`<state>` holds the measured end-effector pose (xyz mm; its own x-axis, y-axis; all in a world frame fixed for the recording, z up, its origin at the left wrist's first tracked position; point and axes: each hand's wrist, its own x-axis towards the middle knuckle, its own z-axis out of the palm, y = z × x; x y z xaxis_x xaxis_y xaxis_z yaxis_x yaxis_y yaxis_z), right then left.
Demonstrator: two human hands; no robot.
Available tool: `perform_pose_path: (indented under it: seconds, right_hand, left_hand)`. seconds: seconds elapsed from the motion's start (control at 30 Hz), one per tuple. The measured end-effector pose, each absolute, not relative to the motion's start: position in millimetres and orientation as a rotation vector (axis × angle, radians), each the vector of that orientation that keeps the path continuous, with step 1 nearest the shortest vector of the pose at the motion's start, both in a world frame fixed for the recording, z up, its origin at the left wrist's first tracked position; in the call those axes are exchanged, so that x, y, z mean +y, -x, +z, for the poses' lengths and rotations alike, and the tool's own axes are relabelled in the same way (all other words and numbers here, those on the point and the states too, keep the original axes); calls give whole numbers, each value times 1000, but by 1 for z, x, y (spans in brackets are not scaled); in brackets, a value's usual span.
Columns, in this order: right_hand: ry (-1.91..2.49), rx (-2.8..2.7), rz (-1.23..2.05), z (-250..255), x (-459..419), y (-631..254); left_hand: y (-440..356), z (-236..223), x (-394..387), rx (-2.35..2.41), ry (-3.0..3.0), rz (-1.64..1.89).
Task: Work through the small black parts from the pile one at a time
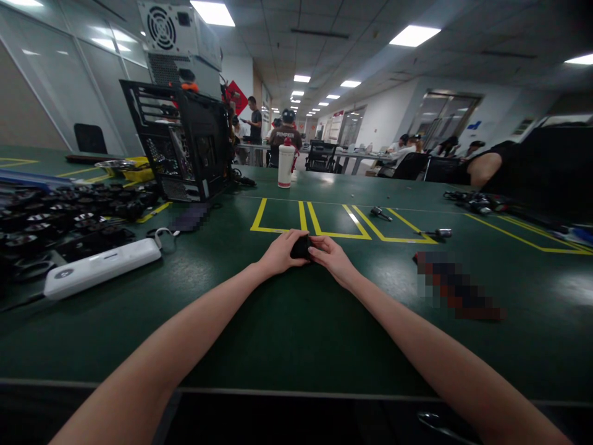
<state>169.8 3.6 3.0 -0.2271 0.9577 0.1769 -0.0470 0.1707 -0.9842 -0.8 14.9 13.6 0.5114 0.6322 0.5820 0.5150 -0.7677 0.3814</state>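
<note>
A small black part [301, 248], too dark to make out its kind, is between my two hands over the green table, close to the yellow tape outlines. My left hand [282, 253] wraps around its left side, thumb below and fingers over the top. From the right, my right hand [334, 256] touches the same part with its fingertips, thumb and fingers pinched at its edge. Much of the part is covered by fingers. Beyond the right hand lie two small metal-and-black motor-like parts, one [380, 214] inside a taped outline and one [438, 233] at its corner.
To the left, a white power strip [104, 267] lies before a pile of black parts [69, 219]. An open black computer case [185, 142] stands behind. A white bottle [286, 165] stands upright at the back. Yellow tape [319, 235] marks the green table [296, 334]. People sit and stand farther off.
</note>
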Motion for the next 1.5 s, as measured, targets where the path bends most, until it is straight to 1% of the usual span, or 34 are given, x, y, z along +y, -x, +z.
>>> perform_pose_path:
  seconds: [0.3,0.53,0.77,0.87,1.1,1.27,1.5]
  right_hand:
    - [922,-1448,1251,0,7,-172]
    - [820,-1461,1248,1,8,-172]
    - [927,-1354,1282,4,6,-167]
    - [931,-1389,1311,2,9,-168]
    - [832,-1544,1209,5,2,-172]
    - [913,-1507,1165,6,1,-168]
    - [933,-1467,1221,1,8,-168]
  left_hand:
    - [0,13,15,1007,-2588,1098]
    - [1,13,14,995,-2608,1105]
    - [1,13,15,1006,-2599,1091]
    - [1,14,15,1010,-2594,1083]
    - [1,15,13,994,-2585,1098]
    - [1,13,14,1011,-2597,1093]
    - [1,12,15,1001,-2586,1096]
